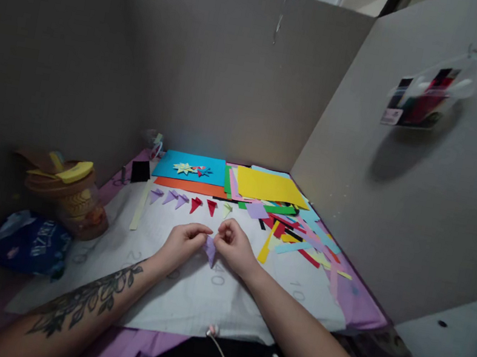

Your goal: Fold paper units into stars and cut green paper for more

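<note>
Both of my hands meet over the white sheet, pinching one small piece of folded purple paper (209, 251). My left hand (189, 239) grips its left side between thumb and fingertips. On its right side, my right hand (233, 241) is closed with thumb and index finger on the paper. A row of small folded pieces lies just beyond: purple ones (170, 197), two red ones (211, 207) and a pale green one (226, 210). A flat purple square (257, 210) rests to the right of the row.
Coloured strips (301, 239) are scattered at the right. Behind lie a yellow sheet (271, 187) and a blue sheet (177, 158) bearing paper stars (183, 168). A cup (78, 199) and a blue packet (26, 243) stand left. Grey panels (230, 66) enclose the table.
</note>
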The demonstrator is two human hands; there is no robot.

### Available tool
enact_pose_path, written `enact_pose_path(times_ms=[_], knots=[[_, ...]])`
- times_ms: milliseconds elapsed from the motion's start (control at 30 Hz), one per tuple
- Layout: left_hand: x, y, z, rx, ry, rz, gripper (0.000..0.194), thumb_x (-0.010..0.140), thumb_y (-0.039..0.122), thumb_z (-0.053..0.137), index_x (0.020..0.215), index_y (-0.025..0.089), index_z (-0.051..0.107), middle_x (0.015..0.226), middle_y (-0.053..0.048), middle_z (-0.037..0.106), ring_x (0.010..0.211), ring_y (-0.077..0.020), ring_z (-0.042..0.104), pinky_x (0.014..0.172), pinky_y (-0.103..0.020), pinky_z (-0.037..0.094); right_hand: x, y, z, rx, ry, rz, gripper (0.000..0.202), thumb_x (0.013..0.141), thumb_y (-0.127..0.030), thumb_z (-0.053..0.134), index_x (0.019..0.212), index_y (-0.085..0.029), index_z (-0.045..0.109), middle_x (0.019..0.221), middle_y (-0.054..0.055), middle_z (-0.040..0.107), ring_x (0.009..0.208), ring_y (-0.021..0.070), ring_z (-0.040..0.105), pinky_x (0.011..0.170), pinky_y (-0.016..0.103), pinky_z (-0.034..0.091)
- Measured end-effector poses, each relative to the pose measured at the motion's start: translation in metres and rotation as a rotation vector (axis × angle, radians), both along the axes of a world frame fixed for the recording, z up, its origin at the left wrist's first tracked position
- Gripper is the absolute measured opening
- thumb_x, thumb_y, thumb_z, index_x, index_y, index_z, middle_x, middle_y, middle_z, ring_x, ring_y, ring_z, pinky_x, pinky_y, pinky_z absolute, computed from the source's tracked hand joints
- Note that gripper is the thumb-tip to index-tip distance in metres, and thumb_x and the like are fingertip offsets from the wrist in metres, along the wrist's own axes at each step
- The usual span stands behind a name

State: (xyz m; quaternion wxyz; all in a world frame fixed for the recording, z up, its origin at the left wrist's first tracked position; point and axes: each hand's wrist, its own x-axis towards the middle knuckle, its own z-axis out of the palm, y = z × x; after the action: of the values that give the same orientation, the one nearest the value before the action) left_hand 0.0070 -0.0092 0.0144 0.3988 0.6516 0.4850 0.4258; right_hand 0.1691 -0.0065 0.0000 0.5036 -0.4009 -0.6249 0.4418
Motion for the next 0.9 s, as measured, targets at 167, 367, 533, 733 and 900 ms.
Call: enact_pose_path(times_ms=[167,367,533,733,900], knots=[[-0.002,0.003,0.001,-0.042,-0.125,0.077,0.026,0.072,0.028,0.057,0.091,0.013,0.067,0.077,-0.005,0.069,0.070,-0.0157,0.063,0.065,-0.025,0.049,0.001,0.001,-0.001,-0.023,0.010,-0.010,0.015,0.069,-0.017,0.053,0.081,-0.020,0.045,0.061,-0.008,0.044,0.052,0.0078,0.043,0.050,0.020,0.034],[0.002,0.001,-0.003,-0.075,-0.157,-0.065,0.037,0.073,0.031,0.060,0.105,0.011,0.057,0.074,-0.004,0.065,0.064,-0.0135,0.061,0.059,-0.025,0.049,0.000,0.003,0.000,-0.059,0.053,-0.027,0.013,0.071,-0.021,0.056,0.077,-0.020,0.045,0.065,-0.006,0.046,0.056,0.0097,0.049,0.054,0.023,0.041],[0.004,-0.002,-0.007,-0.011,-0.080,-0.059,0.025,0.072,0.027,0.059,0.094,0.014,0.057,0.066,0.000,0.062,0.056,-0.0113,0.056,0.053,-0.022,0.043,-0.005,-0.002,0.001,-0.040,0.036,0.023,0.016,0.070,-0.020,0.059,0.081,-0.020,0.047,0.068,-0.004,0.049,0.061,0.0106,0.050,0.057,0.023,0.041],[0.000,-0.002,-0.013,0.028,-0.056,-0.080,0.025,0.074,0.022,0.053,0.098,0.015,0.055,0.067,0.001,0.061,0.057,-0.0099,0.053,0.055,-0.021,0.040,0.031,0.045,0.014,0.008,-0.004,-0.248,0.016,0.067,-0.023,0.057,0.080,-0.019,0.048,0.065,-0.005,0.049,0.056,0.0111,0.048,0.053,0.023,0.038],[-0.002,0.002,-0.017,-0.012,-0.090,-0.102,0.025,0.073,0.021,0.054,0.097,0.015,0.054,0.068,0.000,0.060,0.056,-0.0092,0.051,0.054,-0.020,0.038,0.064,0.114,0.017,-0.047,-0.531,-0.443,0.014,0.063,-0.013,0.051,0.076,-0.017,0.055,0.059,-0.004,0.051,0.058,0.0122,0.049,0.055,0.022,0.036]])
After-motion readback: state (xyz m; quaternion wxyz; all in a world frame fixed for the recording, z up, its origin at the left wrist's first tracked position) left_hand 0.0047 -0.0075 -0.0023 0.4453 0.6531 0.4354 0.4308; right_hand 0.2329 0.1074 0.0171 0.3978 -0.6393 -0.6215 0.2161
